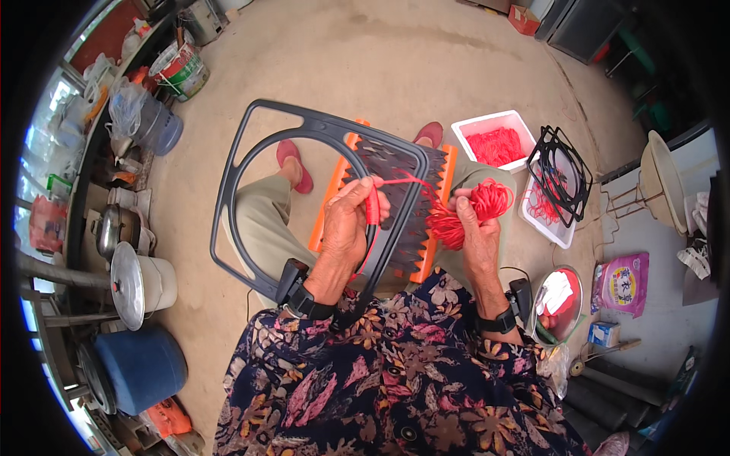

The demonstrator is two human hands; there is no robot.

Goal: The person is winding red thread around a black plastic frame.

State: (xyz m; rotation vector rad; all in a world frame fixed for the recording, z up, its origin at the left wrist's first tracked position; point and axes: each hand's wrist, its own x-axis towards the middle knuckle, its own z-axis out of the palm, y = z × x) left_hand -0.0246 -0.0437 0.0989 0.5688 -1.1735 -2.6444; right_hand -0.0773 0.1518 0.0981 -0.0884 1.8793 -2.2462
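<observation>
A black plastic frame (319, 125), squarish outside with a round ring inside, lies tilted over my lap. My left hand (346, 232) closes round the ring's right side, where red cord is wrapped in a tight red band (372, 207). From those fingers a single red strand (403, 181) runs right towards a loose bundle of red cord (493, 199). My right hand (479, 247) grips that bundle, its thumb on top. Beneath the frame, between my knees, stands a dark grey piece with jagged edges (424, 163) and orange side rails (449, 182).
To the right, a white bin (471, 125) holds red cord; black frames (563, 171) rest on another white bin (559, 234). Nearby are a round basin (576, 323) and a purple bag (622, 285). Leftward stand a blue barrel (148, 368), a lidded white bucket (158, 281) and a paint bucket (181, 72).
</observation>
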